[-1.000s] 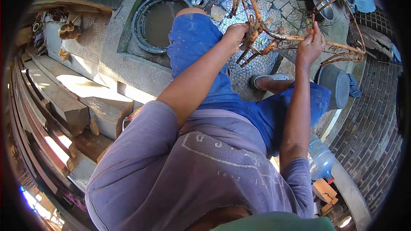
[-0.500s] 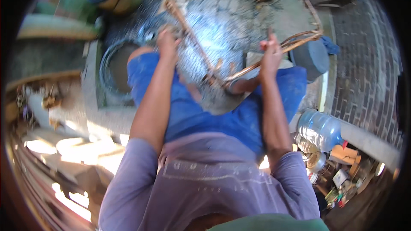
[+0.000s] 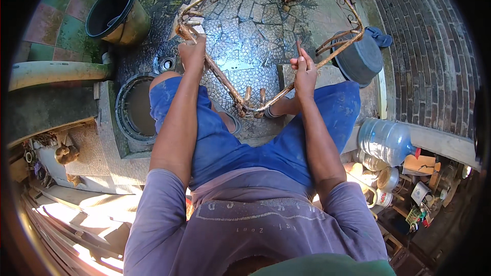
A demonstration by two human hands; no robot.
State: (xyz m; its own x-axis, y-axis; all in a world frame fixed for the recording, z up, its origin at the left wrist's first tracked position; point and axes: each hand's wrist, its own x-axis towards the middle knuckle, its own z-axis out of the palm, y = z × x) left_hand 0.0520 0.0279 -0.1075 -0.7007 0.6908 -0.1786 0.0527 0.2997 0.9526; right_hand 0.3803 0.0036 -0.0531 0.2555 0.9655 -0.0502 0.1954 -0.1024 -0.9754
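Observation:
A rusty metal frame [image 3: 223,80], rounded at its corners and with scrollwork and short stubs, is held tilted in front of me over my legs. My left hand [image 3: 192,56] is closed on its left bar, near the upper end. My right hand [image 3: 306,76] is at the right bar, fingers curled around a thin brown rod or tool [image 3: 299,46] that points upward; whether it also grips the bar I cannot tell. The near corner of the frame, with two upright stubs, hangs between my knees above the wet mosaic floor [image 3: 235,41].
A dark bucket [image 3: 135,23] stands upper left, a round tub of murky water [image 3: 140,110] by my left knee. A grey tub [image 3: 365,66] is on the right, near a blue water jug [image 3: 383,140] and cluttered items. Timber planks [image 3: 66,214] lie lower left beside a ledge [image 3: 107,153].
The frame has turned and come from the upper right to the middle. My left hand has moved from its jointed corner to its left bar. My view has swung, showing the bucket.

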